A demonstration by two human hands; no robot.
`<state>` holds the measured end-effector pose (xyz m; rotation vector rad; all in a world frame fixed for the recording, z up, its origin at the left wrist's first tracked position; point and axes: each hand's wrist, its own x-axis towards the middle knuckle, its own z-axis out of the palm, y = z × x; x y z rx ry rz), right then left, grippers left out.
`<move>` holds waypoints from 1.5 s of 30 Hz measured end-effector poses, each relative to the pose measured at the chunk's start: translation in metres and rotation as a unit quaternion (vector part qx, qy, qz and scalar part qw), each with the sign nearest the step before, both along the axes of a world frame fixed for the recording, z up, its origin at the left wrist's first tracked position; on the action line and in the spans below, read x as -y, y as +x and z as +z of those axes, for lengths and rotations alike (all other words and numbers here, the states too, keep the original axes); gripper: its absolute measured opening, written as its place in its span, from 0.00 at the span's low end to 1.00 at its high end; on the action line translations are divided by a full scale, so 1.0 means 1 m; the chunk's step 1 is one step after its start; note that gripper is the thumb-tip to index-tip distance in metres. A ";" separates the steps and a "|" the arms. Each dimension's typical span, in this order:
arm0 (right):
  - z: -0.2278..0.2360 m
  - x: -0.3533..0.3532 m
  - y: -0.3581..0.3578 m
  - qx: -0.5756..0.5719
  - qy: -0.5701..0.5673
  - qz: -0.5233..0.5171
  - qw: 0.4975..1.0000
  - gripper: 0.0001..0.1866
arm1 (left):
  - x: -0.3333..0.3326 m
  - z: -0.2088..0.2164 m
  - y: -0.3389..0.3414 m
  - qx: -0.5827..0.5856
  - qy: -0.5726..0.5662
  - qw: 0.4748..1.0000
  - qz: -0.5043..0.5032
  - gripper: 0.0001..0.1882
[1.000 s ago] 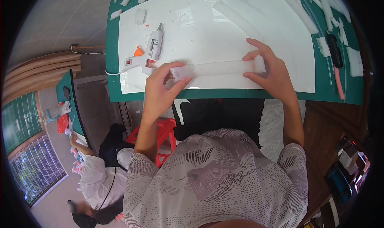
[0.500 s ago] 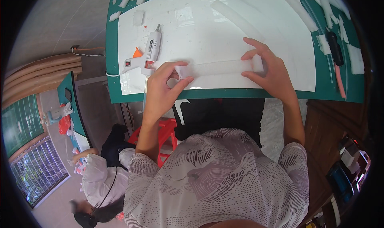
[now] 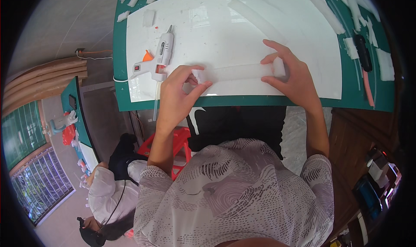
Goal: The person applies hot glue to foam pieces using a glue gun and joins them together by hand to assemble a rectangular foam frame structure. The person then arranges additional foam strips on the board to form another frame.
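Note:
A white foam strip (image 3: 236, 72) lies crosswise on the white board, both of its ends turned up. My left hand (image 3: 178, 86) grips the left end between thumb and fingers, and that end curls over. At the other end, my right hand (image 3: 291, 76) has thumb and fingertips around the raised end, holding it. The strip stretches flat between the two hands. Just beyond my left hand is a white hot glue gun (image 3: 164, 52) with an orange trigger, nozzle pointing away and a clear glue stick (image 3: 156, 100) trailing from its back.
Under the white board (image 3: 203, 35) is a green mat (image 3: 242, 101). Another foam strip (image 3: 255, 19) and a small foam piece (image 3: 148, 17) lie farther back. Foam scraps (image 3: 323, 9) and a black-handled tool (image 3: 362, 52) sit at the right. A person (image 3: 108, 190) works at the left beside a red stool (image 3: 181, 147).
My left hand has shifted slightly right, and the strip's left end is curled over a bit more. My right hand stays nearly still. The other person's head and arm have moved a little.

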<state>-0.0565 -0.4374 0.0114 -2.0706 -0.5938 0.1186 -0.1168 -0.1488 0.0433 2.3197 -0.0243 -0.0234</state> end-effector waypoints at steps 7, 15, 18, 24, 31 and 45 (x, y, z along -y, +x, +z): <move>0.003 -0.001 0.000 -0.025 0.002 -0.001 1.000 0.41 | 0.002 -0.017 -0.004 0.046 -0.050 0.998 0.015 0.20; 0.010 0.000 0.001 -0.062 0.006 0.007 0.998 0.45 | 0.000 -0.035 -0.007 0.051 -0.129 0.990 0.036 0.23; 0.012 0.002 0.001 -0.086 0.030 0.014 0.996 0.47 | 0.000 -0.033 -0.007 0.051 -0.134 0.989 0.036 0.25; 0.012 0.002 0.000 -0.059 0.013 0.008 0.998 0.47 | 0.003 -0.027 -0.007 0.031 -0.154 0.987 0.042 0.28; 0.005 0.009 -0.001 -0.092 0.076 0.021 0.993 0.51 | 0.002 -0.034 -0.012 0.039 -0.182 0.982 0.046 0.35; 0.002 0.069 -0.030 -0.099 0.211 -0.078 0.969 0.42 | -0.048 -0.008 -0.050 0.160 -0.113 0.978 0.067 0.25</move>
